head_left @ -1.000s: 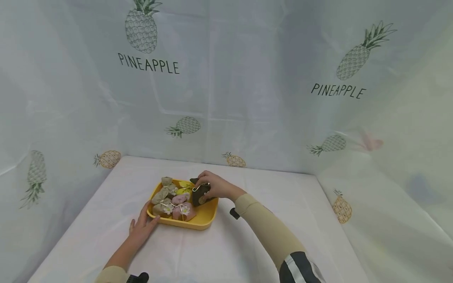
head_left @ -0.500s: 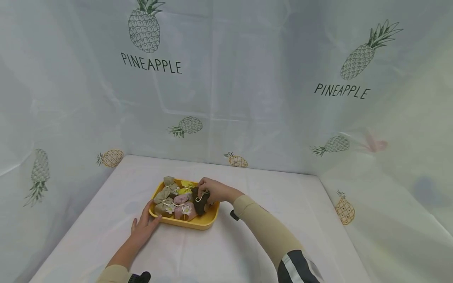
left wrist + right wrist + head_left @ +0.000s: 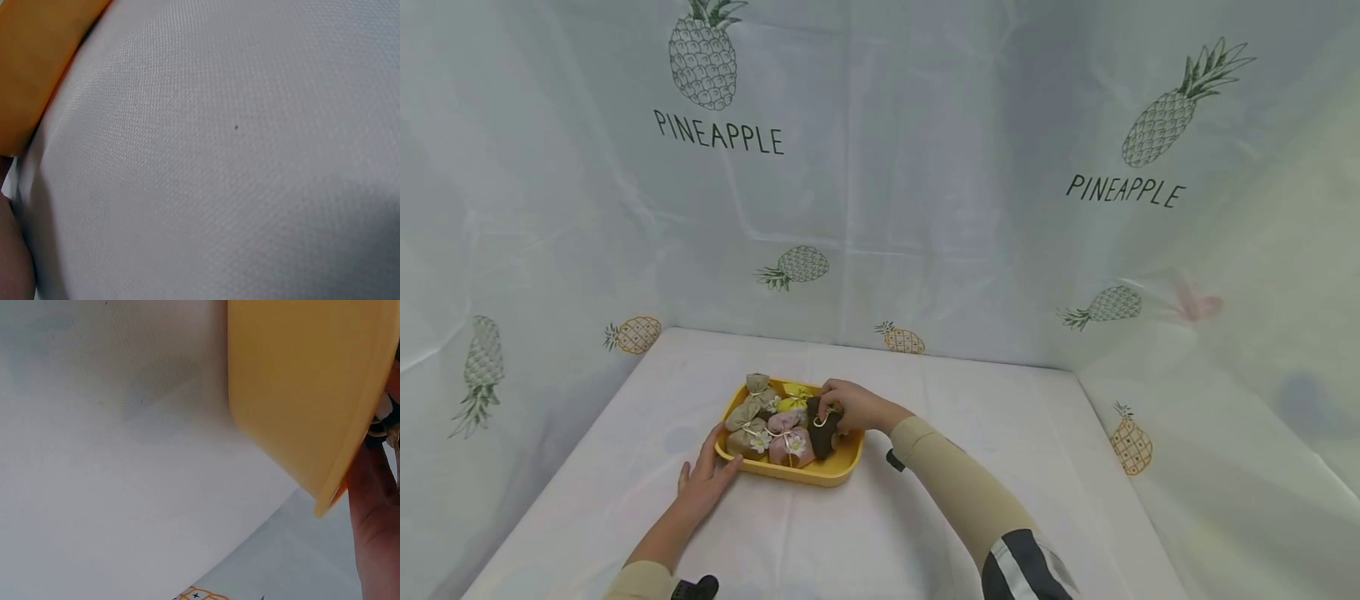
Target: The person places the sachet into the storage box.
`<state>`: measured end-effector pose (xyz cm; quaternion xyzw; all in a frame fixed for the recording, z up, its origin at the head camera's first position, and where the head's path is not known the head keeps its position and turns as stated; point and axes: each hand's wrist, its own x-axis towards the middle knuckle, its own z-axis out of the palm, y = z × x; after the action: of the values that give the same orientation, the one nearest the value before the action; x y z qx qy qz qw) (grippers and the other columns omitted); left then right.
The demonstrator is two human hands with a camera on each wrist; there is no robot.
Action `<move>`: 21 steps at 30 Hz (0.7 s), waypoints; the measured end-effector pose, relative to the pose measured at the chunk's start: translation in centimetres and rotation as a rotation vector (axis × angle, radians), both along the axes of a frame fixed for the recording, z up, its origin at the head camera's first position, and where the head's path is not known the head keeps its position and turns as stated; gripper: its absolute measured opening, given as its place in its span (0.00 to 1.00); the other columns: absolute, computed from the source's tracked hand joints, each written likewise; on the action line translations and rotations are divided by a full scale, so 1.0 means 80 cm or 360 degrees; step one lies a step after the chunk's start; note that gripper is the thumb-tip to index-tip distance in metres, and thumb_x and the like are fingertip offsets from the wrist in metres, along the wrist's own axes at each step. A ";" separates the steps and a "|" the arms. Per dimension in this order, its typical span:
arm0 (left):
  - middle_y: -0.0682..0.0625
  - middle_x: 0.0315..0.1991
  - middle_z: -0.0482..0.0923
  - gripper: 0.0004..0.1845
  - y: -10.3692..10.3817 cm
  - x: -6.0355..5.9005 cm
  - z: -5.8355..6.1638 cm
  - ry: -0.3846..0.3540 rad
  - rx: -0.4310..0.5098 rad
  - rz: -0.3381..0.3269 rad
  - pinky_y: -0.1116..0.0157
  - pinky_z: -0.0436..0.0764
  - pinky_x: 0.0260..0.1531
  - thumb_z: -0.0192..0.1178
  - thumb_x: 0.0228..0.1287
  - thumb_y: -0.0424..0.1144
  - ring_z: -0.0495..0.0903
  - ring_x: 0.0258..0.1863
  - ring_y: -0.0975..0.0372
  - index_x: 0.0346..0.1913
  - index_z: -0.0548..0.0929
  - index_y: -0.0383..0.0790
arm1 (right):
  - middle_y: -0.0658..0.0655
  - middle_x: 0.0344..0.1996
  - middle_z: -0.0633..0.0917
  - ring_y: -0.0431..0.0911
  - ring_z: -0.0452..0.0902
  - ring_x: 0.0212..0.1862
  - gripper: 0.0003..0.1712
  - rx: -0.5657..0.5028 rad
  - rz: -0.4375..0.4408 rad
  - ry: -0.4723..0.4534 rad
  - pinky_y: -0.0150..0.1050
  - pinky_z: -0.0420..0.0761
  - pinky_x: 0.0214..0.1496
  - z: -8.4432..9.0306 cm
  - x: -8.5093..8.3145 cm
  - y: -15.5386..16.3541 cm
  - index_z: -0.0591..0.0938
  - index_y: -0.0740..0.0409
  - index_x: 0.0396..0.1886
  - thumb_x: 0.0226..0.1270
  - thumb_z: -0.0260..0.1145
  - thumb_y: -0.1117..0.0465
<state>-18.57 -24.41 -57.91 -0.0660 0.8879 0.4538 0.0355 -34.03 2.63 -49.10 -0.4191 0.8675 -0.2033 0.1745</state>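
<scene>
Dark pouch (image 3: 822,427) sits inside tray (image 3: 820,473), right of pink pouch (image 3: 792,448), among other pouches; looks placed or nearly so
Right hand (image 3: 850,407) fingers curled, pinching pouch top by its string; letting go judged remaining
Left hand (image 3: 702,483) fingers straight, spread, resting on surface (image 3: 865,533) against tray's near-left edge, steadying it
Tray holds tan pouches (image 3: 747,421) left, yellow pouch (image 3: 792,403) far middle; fairly full
Around: pineapple-print curtain (image 3: 880,183) behind and at sides; nothing blocks hands
Wrist views show only tray wall and cloth
</scene>
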 end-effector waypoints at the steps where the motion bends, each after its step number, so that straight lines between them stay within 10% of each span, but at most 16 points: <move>1: 0.31 0.76 0.38 0.44 0.000 0.000 0.000 0.0000 0.0000 -0.0001 0.35 0.24 0.63 0.48 0.74 0.57 0.38 0.73 0.37 0.77 0.36 0.41 | 0.47 0.53 0.74 0.41 0.70 0.58 0.20 -0.0008 -0.0001 0.0000 0.31 0.73 0.58 -0.001 0.000 0.000 0.84 0.46 0.34 0.50 0.75 0.75; 21: 0.30 0.75 0.36 0.45 0.003 0.002 0.004 -0.0066 -0.0006 -0.0013 0.37 0.22 0.63 0.46 0.74 0.57 0.36 0.73 0.37 0.77 0.32 0.42 | 0.40 0.71 0.65 0.44 0.54 0.74 0.28 -0.0322 -0.0202 -0.0376 0.45 0.62 0.71 -0.010 0.006 0.018 0.83 0.41 0.54 0.54 0.77 0.65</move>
<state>-18.41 -24.15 -57.57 -0.0720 0.8881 0.4506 0.0557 -33.54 4.07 -49.93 -0.3520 0.8408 -0.3482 0.2188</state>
